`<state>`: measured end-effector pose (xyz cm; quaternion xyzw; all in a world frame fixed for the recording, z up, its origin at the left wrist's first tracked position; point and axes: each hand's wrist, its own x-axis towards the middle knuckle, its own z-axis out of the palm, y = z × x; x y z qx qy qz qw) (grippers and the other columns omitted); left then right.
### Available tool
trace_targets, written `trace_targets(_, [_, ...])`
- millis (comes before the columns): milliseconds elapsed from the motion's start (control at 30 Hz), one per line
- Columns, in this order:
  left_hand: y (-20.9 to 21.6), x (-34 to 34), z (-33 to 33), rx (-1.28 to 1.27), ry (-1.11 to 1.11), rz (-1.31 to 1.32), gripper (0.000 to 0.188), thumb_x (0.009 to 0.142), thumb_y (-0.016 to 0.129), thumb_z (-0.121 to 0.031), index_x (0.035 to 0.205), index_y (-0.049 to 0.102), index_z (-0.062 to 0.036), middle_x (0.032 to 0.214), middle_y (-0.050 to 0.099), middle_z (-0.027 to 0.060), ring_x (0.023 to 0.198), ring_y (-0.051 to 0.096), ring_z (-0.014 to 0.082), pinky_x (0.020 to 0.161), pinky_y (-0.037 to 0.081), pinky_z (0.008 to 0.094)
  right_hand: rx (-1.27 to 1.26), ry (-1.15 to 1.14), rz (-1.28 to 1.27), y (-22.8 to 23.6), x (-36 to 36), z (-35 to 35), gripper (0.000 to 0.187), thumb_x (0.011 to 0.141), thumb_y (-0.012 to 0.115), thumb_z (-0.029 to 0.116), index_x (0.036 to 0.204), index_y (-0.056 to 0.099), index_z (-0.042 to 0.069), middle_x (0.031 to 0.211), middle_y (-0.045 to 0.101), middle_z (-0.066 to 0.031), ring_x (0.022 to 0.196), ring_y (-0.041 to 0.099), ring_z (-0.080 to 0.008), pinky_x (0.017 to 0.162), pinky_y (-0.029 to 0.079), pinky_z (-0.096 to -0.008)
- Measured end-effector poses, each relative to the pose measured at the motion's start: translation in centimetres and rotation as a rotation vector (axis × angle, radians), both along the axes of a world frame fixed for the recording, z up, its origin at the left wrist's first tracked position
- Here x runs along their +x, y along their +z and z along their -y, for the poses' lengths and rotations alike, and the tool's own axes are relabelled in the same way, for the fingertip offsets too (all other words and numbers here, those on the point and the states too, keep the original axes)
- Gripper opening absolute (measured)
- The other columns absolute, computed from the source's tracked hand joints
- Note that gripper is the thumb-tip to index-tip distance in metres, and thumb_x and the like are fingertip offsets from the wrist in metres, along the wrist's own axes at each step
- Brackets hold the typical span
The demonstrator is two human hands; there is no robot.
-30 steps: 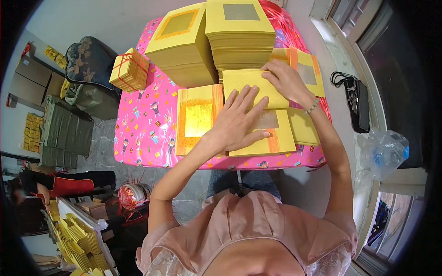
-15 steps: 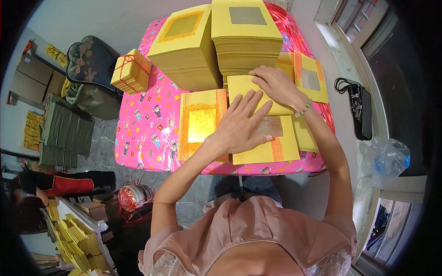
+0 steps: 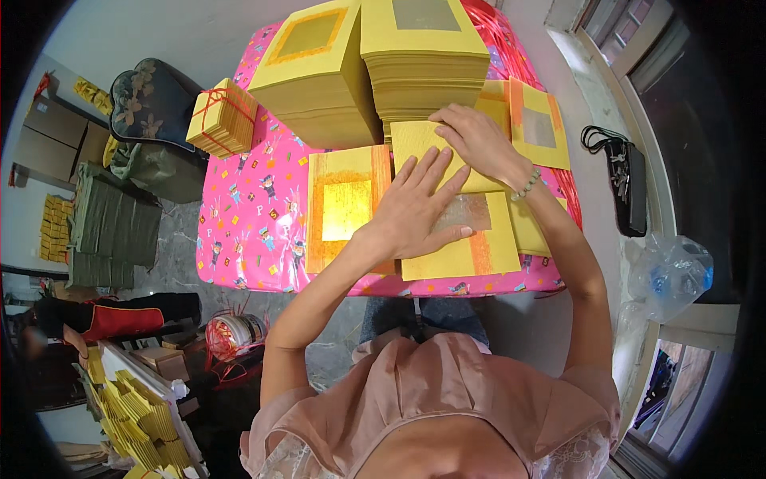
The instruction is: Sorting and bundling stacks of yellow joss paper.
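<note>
My left hand (image 3: pixel 416 214) lies flat with fingers spread on a yellow paper sheet (image 3: pixel 455 263) with a silver square and an orange band. Across its far part lies plain yellow paper (image 3: pixel 411 137), apparently the sheet's folded-over end. My right hand (image 3: pixel 483 148), a beaded bracelet at its wrist, rests on that plain paper with fingers loosely bent. Left of it sits a yellow sheet with a shiny gold square (image 3: pixel 347 209) and orange borders. Beyond my hands stand two tall stacks of yellow paper, the left stack (image 3: pixel 315 104) and the right stack (image 3: pixel 423 76).
A pink patterned cloth (image 3: pixel 239 255) covers the table. A small bundle tied with red string (image 3: pixel 222 120) stands at its left edge. More yellow sheets (image 3: pixel 536 128) and red strands (image 3: pixel 519 60) lie at the right. A black case (image 3: pixel 626 188) and clear plastic bag (image 3: pixel 674 275) are by the window.
The view has shifted slightly, so the table and stacks appear a little higher and further left. Both hands keep nearly the same place on the paper.
</note>
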<state>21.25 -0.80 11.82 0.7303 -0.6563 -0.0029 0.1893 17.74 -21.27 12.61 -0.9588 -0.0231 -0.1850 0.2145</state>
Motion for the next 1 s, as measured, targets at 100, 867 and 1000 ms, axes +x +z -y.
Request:
trace_targets(100, [0.0, 0.0, 0.2, 0.013, 0.0, 0.012, 0.084, 0.088, 0.047, -0.063, 0.15, 0.029, -0.009, 0.152, 0.025, 0.0263, 0.142, 0.021, 0.0434, 0.116, 0.017, 0.0523, -0.041, -0.004, 0.109, 0.1, -0.4, -0.1, 0.024, 0.093, 0.055, 0.016, 0.111, 0.06, 0.001, 0.097, 0.061, -0.0155, 0.097, 0.058, -0.035, 0.084, 0.048, -0.0414])
trace_targets(867, [-0.4, 0.0, 0.1, 0.064, 0.012, 0.031, 0.078, 0.09, 0.05, -0.06, 0.151, 0.029, -0.0164, 0.154, 0.023, 0.0227, 0.144, 0.019, 0.0414, 0.116, 0.017, 0.0514, 0.309, -0.046, 0.01, -0.9, -8.4, -2.7, 0.014, 0.088, 0.062, 0.011, 0.089, 0.054, 0.0, 0.077, 0.055, -0.0104, 0.067, 0.057, -0.0216, 0.062, 0.046, -0.0335])
trace_targets(1000, [-0.8, 0.3, 0.4, 0.029, 0.004, 0.027, 0.08, 0.088, 0.05, -0.062, 0.149, 0.034, -0.0132, 0.152, 0.027, 0.0242, 0.143, 0.021, 0.0411, 0.116, 0.017, 0.0524, 0.321, -0.029, -0.065, -0.6, -8.1, -2.1, 0.014, 0.088, 0.063, 0.011, 0.087, 0.053, 0.0, 0.08, 0.053, -0.0106, 0.07, 0.057, -0.0234, 0.064, 0.046, -0.0339])
